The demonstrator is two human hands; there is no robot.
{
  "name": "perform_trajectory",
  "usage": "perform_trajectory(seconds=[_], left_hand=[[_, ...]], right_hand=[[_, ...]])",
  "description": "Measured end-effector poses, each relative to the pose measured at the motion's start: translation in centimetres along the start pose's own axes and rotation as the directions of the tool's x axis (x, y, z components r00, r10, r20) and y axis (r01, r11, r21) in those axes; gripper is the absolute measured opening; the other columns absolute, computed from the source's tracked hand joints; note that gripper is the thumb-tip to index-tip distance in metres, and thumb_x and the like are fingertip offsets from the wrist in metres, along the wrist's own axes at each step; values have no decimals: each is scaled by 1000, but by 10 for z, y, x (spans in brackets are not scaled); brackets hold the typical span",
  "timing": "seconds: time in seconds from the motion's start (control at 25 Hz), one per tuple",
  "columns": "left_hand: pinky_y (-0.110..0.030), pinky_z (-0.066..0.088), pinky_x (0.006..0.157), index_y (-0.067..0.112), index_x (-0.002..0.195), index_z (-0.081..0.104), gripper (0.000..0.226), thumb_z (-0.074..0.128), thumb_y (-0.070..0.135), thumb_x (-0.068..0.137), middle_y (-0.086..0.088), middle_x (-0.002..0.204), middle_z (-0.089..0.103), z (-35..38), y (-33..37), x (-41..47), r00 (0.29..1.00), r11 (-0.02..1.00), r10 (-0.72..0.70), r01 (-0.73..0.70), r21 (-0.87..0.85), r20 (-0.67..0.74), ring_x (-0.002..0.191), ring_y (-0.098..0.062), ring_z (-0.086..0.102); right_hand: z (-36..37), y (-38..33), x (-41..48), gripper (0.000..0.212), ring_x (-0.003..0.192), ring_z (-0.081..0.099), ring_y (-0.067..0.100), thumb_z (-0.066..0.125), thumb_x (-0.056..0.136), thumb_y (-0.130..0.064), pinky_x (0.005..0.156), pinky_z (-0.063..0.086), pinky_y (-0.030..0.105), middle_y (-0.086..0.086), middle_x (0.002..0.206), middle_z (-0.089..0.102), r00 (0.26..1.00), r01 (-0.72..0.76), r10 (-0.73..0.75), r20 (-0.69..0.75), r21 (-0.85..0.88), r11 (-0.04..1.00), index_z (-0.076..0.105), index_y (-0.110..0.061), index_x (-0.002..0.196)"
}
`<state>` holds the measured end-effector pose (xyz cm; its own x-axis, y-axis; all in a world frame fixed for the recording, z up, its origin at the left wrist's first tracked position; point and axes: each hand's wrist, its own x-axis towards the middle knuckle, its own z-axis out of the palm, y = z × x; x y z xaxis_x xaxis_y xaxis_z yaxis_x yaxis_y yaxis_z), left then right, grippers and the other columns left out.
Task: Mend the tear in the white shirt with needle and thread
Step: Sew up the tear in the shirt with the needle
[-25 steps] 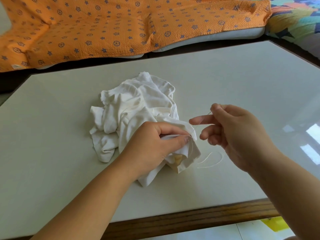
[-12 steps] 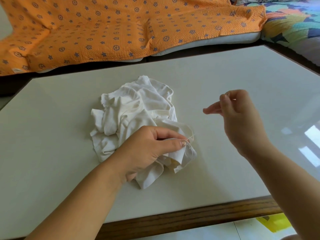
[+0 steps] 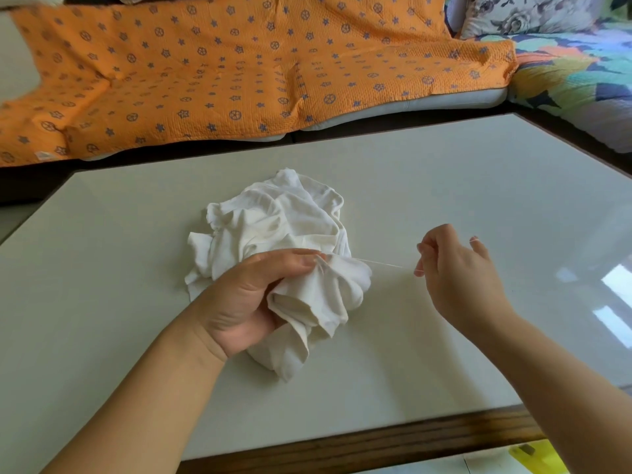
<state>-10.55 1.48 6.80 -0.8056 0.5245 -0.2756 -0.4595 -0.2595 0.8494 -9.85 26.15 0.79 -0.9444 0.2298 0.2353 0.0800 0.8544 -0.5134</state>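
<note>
On the pale tabletop (image 3: 119, 285) the white shirt (image 3: 273, 227) lies crumpled in a heap near the middle. My left grip (image 3: 253, 302) curls round its near fold, thumb and fingertips pinching the cloth. A thin thread (image 3: 383, 264) runs taut from that pinched spot to my right grip (image 3: 458, 268), whose curled fingers pinch it just beside the shirt. Beyond the tabletop's far edge lies an orange blanket (image 3: 239, 80)
</note>
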Motion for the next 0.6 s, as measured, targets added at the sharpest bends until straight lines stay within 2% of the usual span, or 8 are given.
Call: perform_trajectory(seconds=[0.12,0.28,0.44,0.52,0.6], left_hand=[[-31,59,77,17,77,78,44,99,25,39,-3,91,75,-7,3,0,999,993,39,-38,-113,4,89,-18,73],[-33,60,71,20,72,76,44,99,22,34,-3,88,74,-17,6,-1,994,961,92,-102,-256,-53,86,-20,74],[-34,60,72,17,80,78,48,98,20,37,-6,94,75,-17,7,-2,994,961,104,-111,-253,-42,89,-22,74],[-37,60,80,15,93,79,51,96,19,46,-11,108,73,-13,6,-1,998,984,61,-65,-166,-30,98,-24,72],[-36,58,89,12,96,79,38,87,15,59,-14,113,71,-9,5,1,998,999,34,-35,-25,-46,104,-26,68]], right_hand=[[2,9,0,15,77,61,29,26,103,-17,118,15,43,1,77,68,999,-50,51,15,-37,998,37,-13,93],[2,21,1,15,77,60,28,26,103,-15,118,16,43,0,82,66,998,-62,60,-31,-46,997,38,-13,93],[2,26,0,15,74,55,27,29,103,-14,114,21,44,1,83,67,995,-88,86,-50,-23,996,41,-11,95],[-1,21,-2,14,74,55,26,32,103,-18,100,36,41,1,83,69,993,-97,98,-58,29,995,43,-11,97],[-9,2,-6,13,75,60,20,38,102,-24,74,46,36,-3,78,70,991,-109,123,-58,193,975,48,-15,99]])
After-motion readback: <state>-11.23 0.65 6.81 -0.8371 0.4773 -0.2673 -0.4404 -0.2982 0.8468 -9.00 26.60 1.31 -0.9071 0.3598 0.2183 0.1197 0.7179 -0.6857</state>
